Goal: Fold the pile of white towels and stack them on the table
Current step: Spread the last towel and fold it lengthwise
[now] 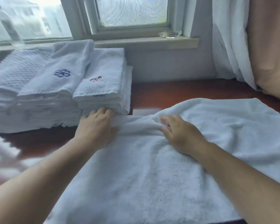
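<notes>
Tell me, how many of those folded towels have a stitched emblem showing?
2. The towel with the blue emblem tops the middle of the folded stack; the towel with the red emblem lies just right of it. Towels lower in the stack may hide more.

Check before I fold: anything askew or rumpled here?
Yes: the spread towel is bunched into a ridge between the left hand and right hand. The folded stacks look tidy.
</notes>
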`<state>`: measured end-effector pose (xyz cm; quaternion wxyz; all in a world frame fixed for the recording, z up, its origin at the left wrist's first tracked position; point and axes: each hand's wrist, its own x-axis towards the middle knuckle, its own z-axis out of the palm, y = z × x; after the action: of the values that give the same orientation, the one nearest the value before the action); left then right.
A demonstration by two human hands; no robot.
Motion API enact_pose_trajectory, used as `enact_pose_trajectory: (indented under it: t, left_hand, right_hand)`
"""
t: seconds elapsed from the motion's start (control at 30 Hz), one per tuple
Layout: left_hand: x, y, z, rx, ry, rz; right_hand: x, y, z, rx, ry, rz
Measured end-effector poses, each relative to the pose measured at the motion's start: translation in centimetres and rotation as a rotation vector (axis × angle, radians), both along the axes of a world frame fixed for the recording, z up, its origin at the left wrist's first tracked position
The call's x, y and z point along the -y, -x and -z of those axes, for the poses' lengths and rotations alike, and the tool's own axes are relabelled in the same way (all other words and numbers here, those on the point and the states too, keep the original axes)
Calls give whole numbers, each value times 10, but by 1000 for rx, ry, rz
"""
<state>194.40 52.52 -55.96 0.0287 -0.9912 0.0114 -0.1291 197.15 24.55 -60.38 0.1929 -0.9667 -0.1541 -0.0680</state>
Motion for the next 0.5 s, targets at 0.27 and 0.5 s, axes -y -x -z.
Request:
enact_pose_trajectory:
  t: [0.27,0.5]
  left_hand:
    - [-14,4,-11,321,261,107]
    - [-40,38,-38,648,304,307]
  right_hand:
    - [-55,41,-21,90,-63,-241]
    - [-74,26,-10,-181,306,-204]
